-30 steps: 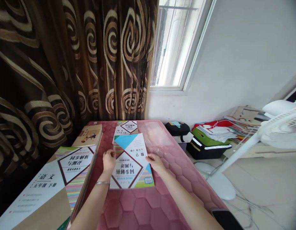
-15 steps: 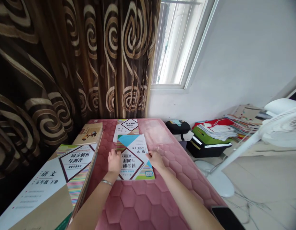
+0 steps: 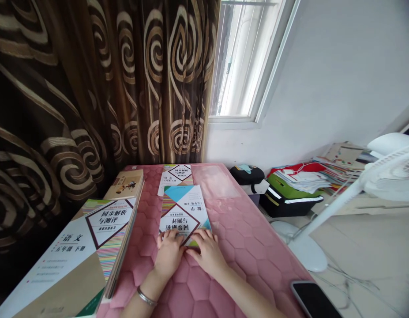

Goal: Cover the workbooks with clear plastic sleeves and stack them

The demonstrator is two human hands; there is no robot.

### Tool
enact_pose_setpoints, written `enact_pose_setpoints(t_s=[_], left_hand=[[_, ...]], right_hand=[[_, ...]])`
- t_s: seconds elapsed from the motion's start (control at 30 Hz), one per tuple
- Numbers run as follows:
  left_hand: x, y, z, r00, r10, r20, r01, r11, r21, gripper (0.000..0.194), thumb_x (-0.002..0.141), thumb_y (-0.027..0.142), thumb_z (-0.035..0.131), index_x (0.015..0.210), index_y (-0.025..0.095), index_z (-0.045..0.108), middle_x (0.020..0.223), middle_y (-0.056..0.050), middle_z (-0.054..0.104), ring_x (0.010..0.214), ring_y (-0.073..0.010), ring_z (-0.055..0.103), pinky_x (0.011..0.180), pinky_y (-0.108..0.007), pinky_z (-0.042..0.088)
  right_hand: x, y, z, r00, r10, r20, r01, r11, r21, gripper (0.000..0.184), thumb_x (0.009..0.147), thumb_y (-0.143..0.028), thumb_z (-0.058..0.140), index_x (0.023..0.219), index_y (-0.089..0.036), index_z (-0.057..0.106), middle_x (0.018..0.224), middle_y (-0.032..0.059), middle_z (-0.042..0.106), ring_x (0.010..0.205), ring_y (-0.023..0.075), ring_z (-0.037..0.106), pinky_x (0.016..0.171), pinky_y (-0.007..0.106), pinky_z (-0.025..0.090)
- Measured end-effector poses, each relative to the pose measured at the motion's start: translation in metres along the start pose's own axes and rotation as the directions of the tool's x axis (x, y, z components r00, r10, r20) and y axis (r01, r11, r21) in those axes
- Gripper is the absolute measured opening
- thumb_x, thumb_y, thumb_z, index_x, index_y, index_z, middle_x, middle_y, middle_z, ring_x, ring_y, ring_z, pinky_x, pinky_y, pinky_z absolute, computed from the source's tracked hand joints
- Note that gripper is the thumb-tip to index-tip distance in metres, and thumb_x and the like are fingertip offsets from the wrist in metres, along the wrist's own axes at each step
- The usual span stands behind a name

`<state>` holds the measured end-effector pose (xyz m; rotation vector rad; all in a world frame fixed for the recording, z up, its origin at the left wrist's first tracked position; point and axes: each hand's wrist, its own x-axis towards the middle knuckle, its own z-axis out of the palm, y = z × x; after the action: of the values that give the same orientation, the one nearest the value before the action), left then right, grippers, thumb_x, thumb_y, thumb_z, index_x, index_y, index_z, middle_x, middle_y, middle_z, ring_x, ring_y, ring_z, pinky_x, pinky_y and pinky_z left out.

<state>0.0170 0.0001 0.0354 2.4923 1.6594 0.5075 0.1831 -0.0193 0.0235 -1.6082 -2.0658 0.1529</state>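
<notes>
A white workbook (image 3: 184, 212) with a blue corner and a dark diamond on its cover lies flat on the pink quilted table (image 3: 244, 238). My left hand (image 3: 168, 252) and my right hand (image 3: 207, 251) rest side by side on its near edge, fingers stretched flat on the cover. Its far edge overlaps a second workbook (image 3: 174, 173) of the same design.
A stack of workbooks (image 3: 85, 247) fills the table's left side, with a tan book (image 3: 126, 184) behind it. A clear plastic sheet (image 3: 215, 180) lies at the back right, a black phone (image 3: 315, 300) at the near right corner. A white fan (image 3: 373, 181) and piled papers (image 3: 303, 181) stand right.
Both hands slid from the workbook's sides down to its near edge and came together. The workbook moved slightly away from me and now lies flat.
</notes>
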Motion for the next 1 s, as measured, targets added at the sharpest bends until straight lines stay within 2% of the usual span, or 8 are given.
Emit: enact_pose_setpoints(t_s=[0.17, 0.33, 0.43, 0.57, 0.67, 0.77, 0.9, 1.0], left_hand=[[-0.003, -0.008, -0.002, 0.998, 0.053, -0.034, -0.052, 0.998, 0.039, 0.023, 0.085, 0.024, 0.06, 0.107, 0.03, 0.067, 0.12, -0.004, 0.063, 0.115, -0.0245, 0.051, 0.098, -0.046, 0.032], [-0.023, -0.045, -0.014, 0.99, 0.007, -0.143, 0.007, 0.995, 0.096, 0.024, 0.087, 0.02, 0.057, 0.102, 0.032, 0.069, 0.115, -0.002, 0.065, 0.11, -0.022, 0.053, 0.098, -0.045, 0.032], [-0.031, -0.071, -0.014, 0.985, -0.004, -0.175, 0.023, 0.994, 0.104, 0.026, 0.086, 0.017, 0.056, 0.101, 0.032, 0.071, 0.11, -0.001, 0.067, 0.105, -0.0214, 0.055, 0.092, -0.041, 0.036], [-0.033, -0.085, -0.009, 0.984, 0.02, -0.179, -0.001, 0.995, 0.104, 0.024, 0.086, 0.016, 0.056, 0.099, 0.029, 0.072, 0.107, -0.002, 0.068, 0.101, -0.0212, 0.056, 0.087, -0.037, 0.04], [-0.034, -0.078, -0.01, 0.979, 0.005, -0.202, 0.02, 0.992, 0.124, 0.028, 0.085, 0.013, 0.054, 0.097, 0.03, 0.072, 0.112, -0.002, 0.067, 0.105, -0.022, 0.055, 0.088, -0.038, 0.039], [-0.033, -0.061, -0.012, 0.978, -0.022, -0.206, 0.051, 0.989, 0.135, 0.031, 0.085, 0.01, 0.052, 0.097, 0.031, 0.071, 0.117, -0.002, 0.065, 0.111, -0.0225, 0.053, 0.093, -0.041, 0.037], [-0.022, -0.027, -0.005, 0.991, 0.039, -0.126, -0.03, 0.997, 0.071, 0.029, 0.088, 0.013, 0.05, 0.101, 0.03, 0.069, 0.119, -0.002, 0.064, 0.113, -0.0218, 0.051, 0.095, -0.043, 0.035], [-0.01, -0.006, 0.006, 0.992, 0.091, -0.083, -0.089, 0.996, 0.032, 0.029, 0.088, 0.012, 0.051, 0.105, 0.028, 0.067, 0.116, -0.004, 0.064, 0.113, -0.022, 0.051, 0.096, -0.044, 0.034]], right_hand=[[-0.003, 0.007, -0.003, 0.999, 0.038, -0.018, -0.04, 0.996, -0.076, 0.014, 0.087, -0.034, 0.061, 0.098, -0.026, 0.063, 0.113, 0.0036, 0.063, 0.105, 0.0237, 0.053, 0.082, 0.037, 0.039], [-0.017, 0.041, -0.023, 0.999, 0.039, -0.019, -0.041, 0.987, -0.155, 0.017, 0.091, -0.031, 0.055, 0.104, -0.029, 0.065, 0.117, 0.0032, 0.065, 0.108, 0.0238, 0.054, 0.084, 0.039, 0.038], [-0.025, 0.058, -0.032, 1.0, 0.019, -0.017, -0.021, 0.984, -0.176, 0.022, 0.092, -0.027, 0.052, 0.108, -0.032, 0.066, 0.117, 0.0021, 0.067, 0.113, 0.0243, 0.052, 0.089, 0.041, 0.036], [-0.029, 0.067, -0.035, 1.0, -0.006, -0.021, 0.002, 0.981, -0.193, 0.026, 0.092, -0.026, 0.049, 0.11, -0.033, 0.066, 0.116, 0.0032, 0.067, 0.114, 0.0242, 0.051, 0.092, 0.042, 0.035], [-0.028, 0.066, -0.034, 1.0, 0.004, -0.018, -0.007, 0.98, -0.198, 0.025, 0.091, -0.026, 0.05, 0.109, -0.032, 0.066, 0.116, 0.0039, 0.066, 0.114, 0.0245, 0.051, 0.092, 0.042, 0.036], [-0.026, 0.055, -0.03, 0.999, 0.028, -0.019, -0.031, 0.983, -0.183, 0.022, 0.09, -0.03, 0.053, 0.109, -0.029, 0.066, 0.12, 0.0054, 0.064, 0.115, 0.0257, 0.05, 0.091, 0.042, 0.037], [-0.016, 0.025, -0.015, 1.0, 0.021, -0.006, -0.022, 0.994, -0.106, 0.024, 0.087, -0.039, 0.059, 0.107, -0.025, 0.063, 0.124, 0.0079, 0.061, 0.115, 0.0273, 0.048, 0.089, 0.042, 0.038], [-0.004, 0.004, -0.002, 1.0, -0.001, -0.005, 0.0, 0.996, -0.084, 0.024, 0.085, -0.038, 0.062, 0.105, -0.024, 0.062, 0.122, 0.0076, 0.061, 0.118, 0.0275, 0.046, 0.093, 0.043, 0.036]])
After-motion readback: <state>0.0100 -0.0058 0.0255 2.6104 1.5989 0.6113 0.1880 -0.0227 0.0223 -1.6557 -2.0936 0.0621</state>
